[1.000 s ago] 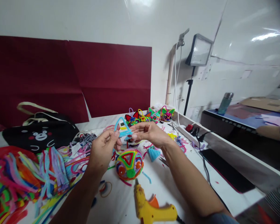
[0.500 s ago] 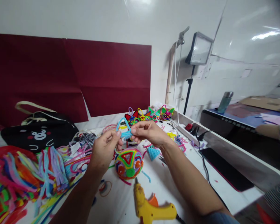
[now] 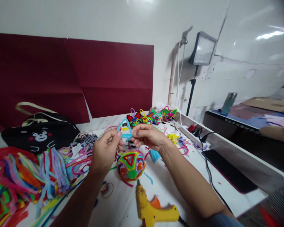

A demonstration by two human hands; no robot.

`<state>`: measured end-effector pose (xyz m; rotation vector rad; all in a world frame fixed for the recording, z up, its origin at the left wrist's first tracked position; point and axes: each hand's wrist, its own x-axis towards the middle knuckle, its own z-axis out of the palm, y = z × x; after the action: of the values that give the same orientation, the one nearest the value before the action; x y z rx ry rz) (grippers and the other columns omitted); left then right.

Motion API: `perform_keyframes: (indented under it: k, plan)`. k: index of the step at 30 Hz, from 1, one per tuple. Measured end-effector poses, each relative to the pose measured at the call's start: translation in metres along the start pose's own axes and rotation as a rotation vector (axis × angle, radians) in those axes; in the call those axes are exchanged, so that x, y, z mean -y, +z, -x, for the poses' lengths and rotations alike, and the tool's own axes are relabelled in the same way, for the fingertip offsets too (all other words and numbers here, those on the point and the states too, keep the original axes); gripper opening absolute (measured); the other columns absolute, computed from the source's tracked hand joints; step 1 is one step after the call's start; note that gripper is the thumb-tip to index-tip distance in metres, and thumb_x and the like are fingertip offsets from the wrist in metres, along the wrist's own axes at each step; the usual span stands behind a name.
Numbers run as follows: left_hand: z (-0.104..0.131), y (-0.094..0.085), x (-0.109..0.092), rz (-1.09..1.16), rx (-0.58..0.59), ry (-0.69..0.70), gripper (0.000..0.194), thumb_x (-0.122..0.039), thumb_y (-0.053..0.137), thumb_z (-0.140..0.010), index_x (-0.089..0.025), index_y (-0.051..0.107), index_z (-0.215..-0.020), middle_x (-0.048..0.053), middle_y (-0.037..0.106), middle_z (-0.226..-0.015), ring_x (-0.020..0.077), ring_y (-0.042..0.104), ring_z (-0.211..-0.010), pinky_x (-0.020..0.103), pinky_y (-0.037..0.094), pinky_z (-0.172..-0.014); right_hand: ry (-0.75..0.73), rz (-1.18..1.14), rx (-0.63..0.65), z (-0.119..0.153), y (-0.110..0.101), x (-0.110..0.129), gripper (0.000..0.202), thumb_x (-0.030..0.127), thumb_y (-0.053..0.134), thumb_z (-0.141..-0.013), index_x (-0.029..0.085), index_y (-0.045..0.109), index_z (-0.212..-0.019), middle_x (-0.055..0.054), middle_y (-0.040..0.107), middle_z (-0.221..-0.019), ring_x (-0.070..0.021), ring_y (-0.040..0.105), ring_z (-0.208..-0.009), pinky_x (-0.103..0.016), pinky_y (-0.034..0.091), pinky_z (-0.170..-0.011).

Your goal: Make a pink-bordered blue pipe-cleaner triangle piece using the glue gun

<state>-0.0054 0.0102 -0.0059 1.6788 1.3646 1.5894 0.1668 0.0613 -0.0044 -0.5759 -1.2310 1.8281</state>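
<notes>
A light-blue pipe cleaner (image 3: 126,135), bent into a triangle, is stretched between my two hands above the table. My left hand (image 3: 107,146) pinches its left corner between thumb and fingers. The right corner sits in the closed fingertips of my right hand (image 3: 148,135). Just below them rests a round animal head (image 3: 131,165) covered in colourful pipe cleaners, with orange eyes and a green nose. A yellow hot glue gun (image 3: 153,208) lies nearer to me, its nozzle tip by the head. Close to the head is a short blue pipe cleaner piece (image 3: 148,178).
Bundles of pipe cleaners (image 3: 47,176) cover the left side, before a black bag (image 3: 40,137). Several finished animal heads (image 3: 157,116) stand at the back. On the right are a power strip (image 3: 196,135), a black phone (image 3: 228,170) and another person's arm (image 3: 272,133).
The blue triangle has shifted slightly in my fingers, and its lower side now shows as a flatter band. My right hand has tilted a little. The head and glue gun stay put.
</notes>
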Motion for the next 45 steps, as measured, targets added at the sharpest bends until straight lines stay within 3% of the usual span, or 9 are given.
perform_keyframes:
  k: [5, 9, 19, 29, 35, 45]
  plan:
    - [-0.005, 0.0, 0.007, 0.216, -0.009, -0.08, 0.02, -0.03, 0.064, -0.079, -0.02, 0.058, -0.063, -0.004, 0.059, -0.054, 0.0086, 0.053, -0.046, 0.018, 0.042, -0.048, -0.069, 0.062, 0.033, 0.005, 0.001, 0.004, 0.031, 0.023, 0.083, -0.059, 0.013, 0.07, -0.085, -0.003, 0.074, -0.07, -0.0108, 0.066, -0.055, -0.021, 0.056, -0.053]
    - [-0.006, 0.0, 0.008, 0.257, 0.006, -0.116, 0.022, -0.03, 0.064, -0.079, -0.019, 0.057, -0.061, -0.004, 0.058, -0.052, 0.0082, 0.052, -0.044, 0.017, 0.04, -0.045, -0.077, 0.088, 0.015, 0.007, 0.003, 0.005, 0.035, 0.027, 0.086, -0.055, 0.014, 0.071, -0.084, -0.004, 0.075, -0.07, -0.0109, 0.067, -0.055, -0.021, 0.055, -0.054]
    - [-0.005, 0.002, 0.012, 0.189, 0.01, -0.051, 0.024, -0.031, 0.062, -0.081, -0.02, 0.057, -0.06, -0.004, 0.058, -0.052, 0.0079, 0.051, -0.044, 0.017, 0.041, -0.047, -0.151, 0.158, -0.112, 0.005, 0.012, 0.003, 0.021, 0.026, 0.079, -0.056, 0.012, 0.068, -0.067, -0.001, 0.07, -0.056, -0.0082, 0.06, -0.043, -0.018, 0.05, -0.046]
    - [-0.003, 0.007, 0.008, 0.345, 0.011, -0.12, 0.024, -0.037, 0.064, -0.079, -0.018, 0.06, -0.065, -0.001, 0.061, -0.059, 0.0098, 0.054, -0.048, 0.02, 0.044, -0.048, -0.22, 0.166, -0.209, 0.004, 0.015, 0.001, 0.014, 0.023, 0.072, -0.057, 0.012, 0.068, -0.066, 0.0, 0.068, -0.055, -0.0069, 0.056, -0.04, -0.018, 0.047, -0.043]
    - [-0.006, 0.008, 0.019, 0.302, -0.056, -0.045, 0.02, -0.032, 0.062, -0.083, -0.019, 0.062, -0.068, -0.003, 0.062, -0.06, 0.0089, 0.055, -0.049, 0.019, 0.045, -0.051, -0.266, 0.136, -0.239, 0.001, 0.019, -0.004, 0.011, 0.021, 0.07, -0.056, 0.013, 0.067, -0.063, 0.0, 0.067, -0.053, -0.0078, 0.056, -0.04, -0.019, 0.046, -0.044]
    - [-0.005, 0.01, 0.013, 0.387, -0.031, -0.094, 0.022, -0.037, 0.065, -0.08, -0.017, 0.061, -0.073, -0.001, 0.063, -0.062, 0.01, 0.057, -0.051, 0.021, 0.047, -0.052, -0.232, 0.097, -0.221, 0.0, 0.018, -0.004, 0.017, 0.025, 0.076, -0.057, 0.012, 0.068, -0.067, 0.0, 0.069, -0.057, -0.0074, 0.058, -0.043, -0.019, 0.049, -0.046]
